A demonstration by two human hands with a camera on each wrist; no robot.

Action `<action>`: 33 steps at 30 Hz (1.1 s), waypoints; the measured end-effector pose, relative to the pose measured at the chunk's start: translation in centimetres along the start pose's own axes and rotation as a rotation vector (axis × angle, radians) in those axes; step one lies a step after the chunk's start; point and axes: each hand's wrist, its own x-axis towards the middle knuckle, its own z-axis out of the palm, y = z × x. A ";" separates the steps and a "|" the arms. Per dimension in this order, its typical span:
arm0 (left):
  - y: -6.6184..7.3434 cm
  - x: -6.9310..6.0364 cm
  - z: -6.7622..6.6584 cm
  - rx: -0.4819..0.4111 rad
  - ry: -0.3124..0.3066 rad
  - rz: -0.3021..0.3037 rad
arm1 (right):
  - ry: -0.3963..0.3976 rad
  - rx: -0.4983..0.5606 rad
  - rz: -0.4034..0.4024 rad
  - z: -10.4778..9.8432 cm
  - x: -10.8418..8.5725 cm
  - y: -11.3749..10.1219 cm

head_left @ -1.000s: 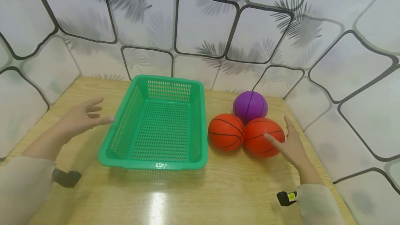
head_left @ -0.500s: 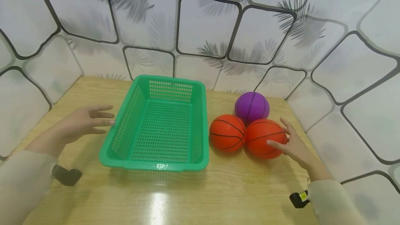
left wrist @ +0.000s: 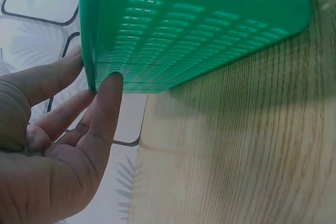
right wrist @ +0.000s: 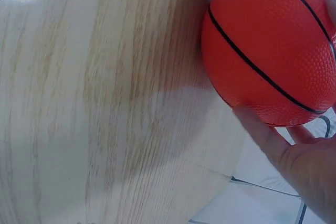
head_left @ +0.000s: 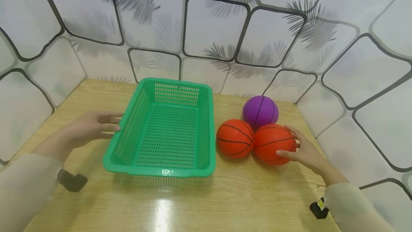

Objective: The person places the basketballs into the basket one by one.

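Note:
A green plastic basket (head_left: 161, 172) with slotted sides sits on the table. My left hand (head_left: 85, 129) is at its left rim, the fingers fairly straight and the fingertips at the edge; in the left wrist view one fingertip overlaps the basket wall (left wrist: 173, 40). To the basket's right, two small red basketballs lie side by side, with a purple ball (head_left: 260, 111) behind them. My right hand (head_left: 307, 155) curves round the right-hand red basketball (head_left: 273, 142), thumb in front and other fingers at its far right side. The left-hand red basketball (head_left: 235, 139) touches it.
The light wooden table (head_left: 244, 196) carries everything. A patterned white wall covering (head_left: 212, 28) rises at the back and both sides, close to the right hand. Dark wrist cameras hang below both sleeves.
My right hand has come in from the right and its fingers have closed round the right-hand red basketball. My left hand has shifted right, to the basket's rim. Basket and balls keep their places.

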 end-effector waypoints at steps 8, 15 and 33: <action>0.4 0.0 0.2 0.038 -0.003 -0.017 | 0.010 -0.027 -0.008 -0.1 0.1 -0.5; 0.5 0.0 0.2 0.040 -0.001 -0.034 | 0.034 -0.062 -0.041 -0.1 0.1 -0.3; 0.2 0.0 0.2 -0.010 -0.008 -0.006 | 0.228 -0.098 -0.174 -2.7 -0.9 -1.3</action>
